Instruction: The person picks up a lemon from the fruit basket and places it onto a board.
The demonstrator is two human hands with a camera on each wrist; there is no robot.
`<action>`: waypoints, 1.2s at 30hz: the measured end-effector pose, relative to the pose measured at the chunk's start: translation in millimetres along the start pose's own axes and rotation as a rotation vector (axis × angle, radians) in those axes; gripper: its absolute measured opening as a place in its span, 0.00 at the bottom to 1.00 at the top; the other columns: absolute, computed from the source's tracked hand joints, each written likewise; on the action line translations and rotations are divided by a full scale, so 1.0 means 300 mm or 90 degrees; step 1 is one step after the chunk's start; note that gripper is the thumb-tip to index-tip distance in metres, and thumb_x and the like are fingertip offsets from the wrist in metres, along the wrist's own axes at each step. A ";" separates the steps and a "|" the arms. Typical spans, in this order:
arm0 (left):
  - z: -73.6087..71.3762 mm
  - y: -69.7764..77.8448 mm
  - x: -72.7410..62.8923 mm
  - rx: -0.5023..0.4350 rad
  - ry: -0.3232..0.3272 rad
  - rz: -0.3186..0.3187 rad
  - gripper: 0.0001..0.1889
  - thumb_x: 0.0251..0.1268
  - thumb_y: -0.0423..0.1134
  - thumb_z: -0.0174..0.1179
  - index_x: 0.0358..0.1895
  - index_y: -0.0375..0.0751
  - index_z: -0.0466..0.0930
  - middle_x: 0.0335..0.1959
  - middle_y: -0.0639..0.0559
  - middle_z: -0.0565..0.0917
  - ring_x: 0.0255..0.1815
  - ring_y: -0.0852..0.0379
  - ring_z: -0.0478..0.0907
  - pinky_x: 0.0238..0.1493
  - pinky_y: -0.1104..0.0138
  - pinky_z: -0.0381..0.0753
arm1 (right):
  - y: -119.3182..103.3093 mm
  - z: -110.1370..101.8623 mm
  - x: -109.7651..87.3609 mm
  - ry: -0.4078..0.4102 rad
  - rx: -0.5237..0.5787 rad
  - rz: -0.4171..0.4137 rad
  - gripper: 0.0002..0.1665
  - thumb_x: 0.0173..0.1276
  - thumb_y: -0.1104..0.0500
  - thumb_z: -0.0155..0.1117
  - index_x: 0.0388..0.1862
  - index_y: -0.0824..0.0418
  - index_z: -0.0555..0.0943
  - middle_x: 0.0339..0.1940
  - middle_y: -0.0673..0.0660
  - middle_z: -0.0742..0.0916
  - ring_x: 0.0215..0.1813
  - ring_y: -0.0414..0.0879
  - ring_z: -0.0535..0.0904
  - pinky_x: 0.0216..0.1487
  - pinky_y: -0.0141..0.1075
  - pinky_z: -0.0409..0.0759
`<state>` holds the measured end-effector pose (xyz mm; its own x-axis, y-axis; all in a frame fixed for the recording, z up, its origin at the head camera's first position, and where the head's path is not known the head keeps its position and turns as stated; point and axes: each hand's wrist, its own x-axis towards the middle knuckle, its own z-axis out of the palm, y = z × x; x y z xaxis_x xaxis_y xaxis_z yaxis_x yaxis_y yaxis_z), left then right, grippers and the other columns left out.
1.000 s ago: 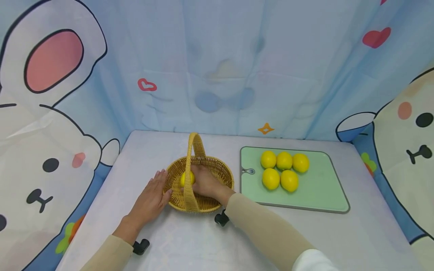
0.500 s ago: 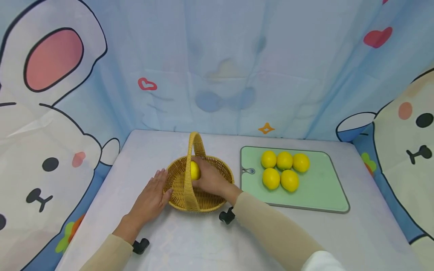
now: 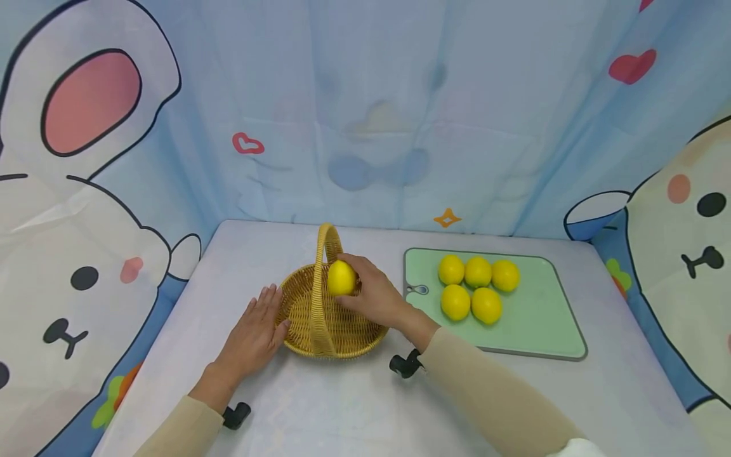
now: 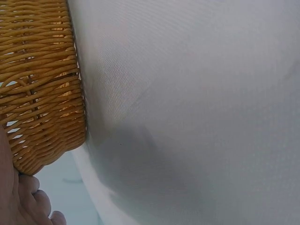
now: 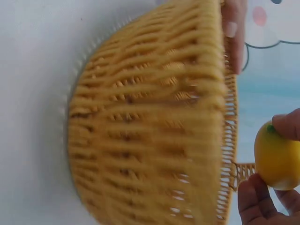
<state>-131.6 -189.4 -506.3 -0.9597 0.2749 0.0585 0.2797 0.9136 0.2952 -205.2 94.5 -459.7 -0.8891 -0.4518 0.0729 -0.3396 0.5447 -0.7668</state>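
A lemon (image 3: pixel 341 278), yellow with a green spot at one end in the right wrist view, is pinched between the thumb and fingers of my right hand (image 3: pixel 378 293). That hand is above the right part of a round wicker basket (image 3: pixel 298 320) with a tall arched handle (image 3: pixel 318 304). My left hand (image 3: pixel 251 339) rests against the basket's left side, its fingers extended and its thumb at the near rim. In the left wrist view, the woven wall (image 4: pixel 42 89) hides part of that hand.
To the basket's right lies a light green cutting board (image 3: pixel 537 317) with a grey edge. Several lemons (image 3: pixel 478 271) sit on it in two rows. A white cloth (image 3: pixel 342 412) covers the table, and a printed curtain (image 3: pixel 377 95) hangs behind it.
My right hand has lifted the lemon from inside the basket and brought it up and to the right, from behind the handle. The left hand and basket have stayed in place.
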 end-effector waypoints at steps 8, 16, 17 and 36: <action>0.005 0.000 0.000 -0.001 0.008 0.004 0.37 0.86 0.51 0.46 0.85 0.30 0.49 0.87 0.37 0.53 0.88 0.41 0.49 0.87 0.47 0.50 | 0.011 -0.088 -0.043 0.023 0.016 -0.018 0.49 0.68 0.60 0.74 0.84 0.54 0.62 0.79 0.58 0.70 0.65 0.55 0.78 0.67 0.48 0.85; 0.002 0.005 -0.003 -0.015 0.003 -0.003 0.38 0.86 0.50 0.46 0.85 0.31 0.47 0.87 0.37 0.52 0.88 0.40 0.48 0.88 0.47 0.50 | 0.048 -0.162 -0.080 0.030 0.026 -0.031 0.49 0.69 0.60 0.74 0.84 0.53 0.62 0.79 0.58 0.71 0.63 0.55 0.78 0.65 0.54 0.83; 0.002 0.005 -0.002 -0.019 0.002 -0.005 0.38 0.86 0.50 0.46 0.85 0.31 0.47 0.87 0.37 0.52 0.88 0.40 0.48 0.88 0.47 0.50 | 0.054 -0.171 -0.086 0.030 0.025 -0.033 0.49 0.69 0.61 0.75 0.84 0.53 0.62 0.79 0.58 0.71 0.63 0.55 0.78 0.65 0.54 0.82; 0.009 0.004 -0.002 -0.046 -0.006 -0.015 0.38 0.86 0.51 0.45 0.86 0.34 0.45 0.88 0.39 0.50 0.89 0.42 0.46 0.88 0.48 0.50 | 0.167 -0.350 -0.235 0.088 0.004 0.017 0.50 0.68 0.63 0.76 0.83 0.53 0.61 0.77 0.61 0.71 0.64 0.61 0.78 0.68 0.60 0.81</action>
<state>-130.7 -187.5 -508.6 -0.9654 0.2576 0.0414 0.2547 0.8959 0.3639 -191.9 227.9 -436.2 -0.9318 -0.3355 0.1383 -0.3132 0.5510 -0.7735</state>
